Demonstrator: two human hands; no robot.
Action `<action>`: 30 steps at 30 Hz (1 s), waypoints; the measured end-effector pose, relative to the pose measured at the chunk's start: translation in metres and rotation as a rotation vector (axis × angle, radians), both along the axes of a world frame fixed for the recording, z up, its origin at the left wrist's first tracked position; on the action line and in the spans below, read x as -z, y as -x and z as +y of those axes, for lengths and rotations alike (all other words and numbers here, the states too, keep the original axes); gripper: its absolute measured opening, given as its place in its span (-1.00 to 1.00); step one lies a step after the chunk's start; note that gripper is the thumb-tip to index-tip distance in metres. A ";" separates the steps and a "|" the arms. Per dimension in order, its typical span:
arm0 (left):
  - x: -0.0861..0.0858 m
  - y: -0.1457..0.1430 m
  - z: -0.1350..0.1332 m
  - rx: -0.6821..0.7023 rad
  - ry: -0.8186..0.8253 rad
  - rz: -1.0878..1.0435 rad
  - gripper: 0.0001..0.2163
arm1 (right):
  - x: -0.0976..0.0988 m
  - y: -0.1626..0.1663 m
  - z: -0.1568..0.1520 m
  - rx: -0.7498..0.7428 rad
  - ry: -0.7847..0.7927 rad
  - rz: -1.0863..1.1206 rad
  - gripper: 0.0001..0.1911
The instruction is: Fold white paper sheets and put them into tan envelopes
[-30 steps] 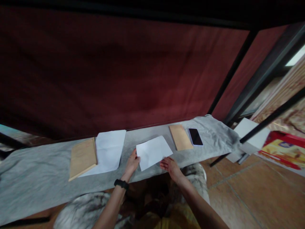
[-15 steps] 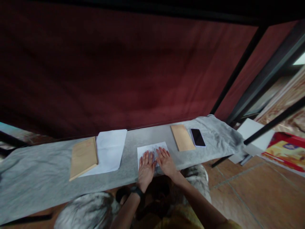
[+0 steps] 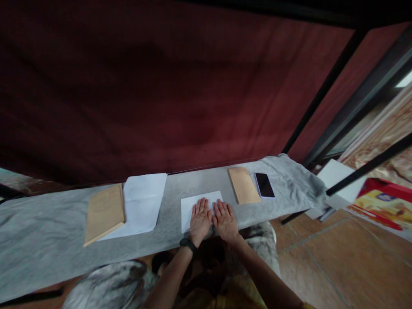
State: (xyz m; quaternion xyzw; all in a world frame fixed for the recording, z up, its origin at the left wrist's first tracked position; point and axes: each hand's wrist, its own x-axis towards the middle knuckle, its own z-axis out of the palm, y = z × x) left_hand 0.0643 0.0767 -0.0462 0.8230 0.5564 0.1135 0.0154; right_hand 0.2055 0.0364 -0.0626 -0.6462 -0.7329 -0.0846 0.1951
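A sheet of white paper [image 3: 186, 211] lies on the grey cloth in front of me, partly covered by both hands. My left hand [image 3: 201, 219] rests flat on its middle, fingers stretched out, a dark band on the wrist. Beside it, my right hand [image 3: 224, 220] lies flat at the sheet's right side, its fingers slightly apart. The thumbs nearly meet. Just right of the hands is a brown envelope [image 3: 243, 185], with a phone [image 3: 265, 185], screen dark, beyond it.
Left on the grey cloth [image 3: 48, 227] are larger white sheets [image 3: 144, 201] with a stack of brown envelopes [image 3: 104, 211] overlapping them. A dark red curtain [image 3: 161, 107] hangs behind. To the right, a black metal bar [image 3: 367, 165] crosses before a red and yellow box [image 3: 384, 201].
My left hand has shifted right across the paper, toward the right hand. The right hand has slid slightly toward the sheet's right edge. The whole view has shifted a little.
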 end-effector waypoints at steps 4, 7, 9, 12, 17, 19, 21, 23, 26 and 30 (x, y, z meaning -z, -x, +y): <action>0.002 0.002 0.015 0.001 -0.026 0.001 -0.47 | 0.002 0.000 0.001 0.014 -0.001 0.009 -0.46; 0.003 0.027 0.018 -0.004 -0.037 0.014 -0.45 | 0.001 0.001 0.000 0.019 -0.004 0.021 -0.44; 0.003 0.044 0.012 0.017 -0.040 0.025 -0.45 | -0.001 0.001 -0.001 0.020 -0.002 0.035 -0.43; 0.001 0.062 -0.003 0.043 -0.056 0.030 -0.46 | -0.004 0.001 -0.002 0.016 0.030 0.051 -0.44; -0.005 0.068 -0.020 0.062 -0.047 0.011 -0.46 | -0.006 0.001 -0.002 0.019 0.090 0.069 -0.45; -0.007 0.067 -0.019 0.054 -0.041 0.006 -0.46 | -0.007 0.002 -0.002 0.025 0.096 0.064 -0.46; -0.007 0.067 -0.018 0.051 -0.038 0.010 -0.43 | -0.008 0.003 -0.002 0.022 0.098 0.055 -0.46; -0.006 0.067 -0.018 0.054 -0.043 0.014 -0.41 | -0.009 0.003 -0.002 0.017 0.100 0.046 -0.46; -0.005 0.067 -0.018 0.054 -0.055 0.019 -0.40 | -0.010 0.003 -0.002 0.019 0.095 0.032 -0.46; -0.006 0.066 -0.018 0.053 -0.058 0.035 -0.39 | -0.009 0.003 -0.002 0.021 0.079 0.030 -0.48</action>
